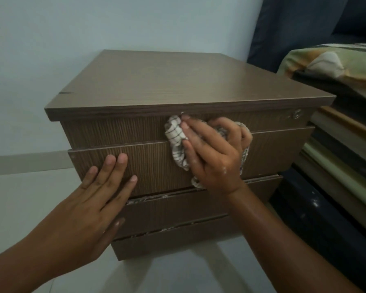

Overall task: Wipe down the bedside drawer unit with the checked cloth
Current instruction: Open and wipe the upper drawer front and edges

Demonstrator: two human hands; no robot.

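My right grip [211,153] clutches the crumpled checked cloth [175,136] against the wood-grain unit [177,81]; my left grip [93,199] lies flat, fingers straight, on a drawer front [154,163].

1. The left hand [89,199] lies open, palm down, its fingers straight and slightly spread, pointing up and away, with the thumb out to the side.
2. Its palm and fingers rest flat against the drawer front [152,163].
3. The left forearm [29,252] is bare and comes in from the lower left corner.
4. The right hand [213,157] is higher and just to the right of the left, back towards the camera.
5. Its outer fingers curl round the bunched checked cloth [175,136], while the nearer fingers press along it.
6. The right forearm [273,235], also bare, comes up from the lower right with the wrist nearly straight.
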